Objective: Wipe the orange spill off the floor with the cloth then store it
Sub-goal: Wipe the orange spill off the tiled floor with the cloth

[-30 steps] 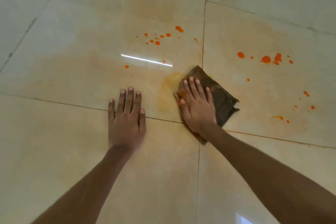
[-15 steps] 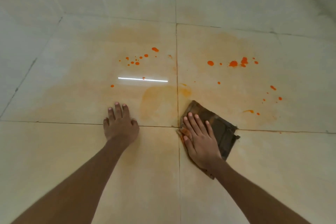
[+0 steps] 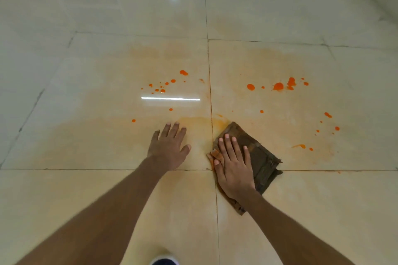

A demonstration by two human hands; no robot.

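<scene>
The brown cloth (image 3: 261,158) lies folded flat on the floor (image 3: 86,204), just right of the crossing of two tile seams, its far corner pointing to 12 o'clock. Over the last second it was dragged back toward the person and has now been nudged forward again, so this looks like a back-and-forth scrubbing stroke. The stroke has left a pale orange smear (image 3: 193,120) at 11 o'clock of the cloth. That patch is thinned rather than clean, and the wet drops further out have not been reached.

The right hand (image 3: 233,168) presses the cloth from above, palm down, with its fingers straight and close together. It grips nothing and only pushes the cloth against the tile. The forearm runs back toward 5 o'clock.

The orange spill (image 3: 277,86) is mostly still there. One cluster of drops sits at 1 o'clock of the cloth, a scatter at 3 o'clock, and a smaller group of drops (image 3: 163,89) at 11 o'clock, beyond a bright strip of reflected light (image 3: 170,98).

The left hand (image 3: 169,148), at 9 o'clock of the cloth, has shifted forward across the near seam. Its fingers are now spread and straight, its thumb is out, and it holds nothing. Whether it bears weight or hovers I cannot tell.

A shoe tip (image 3: 164,262) shows at 6 o'clock. Most of the wiping remains, I judge, and storing comes after it.
</scene>
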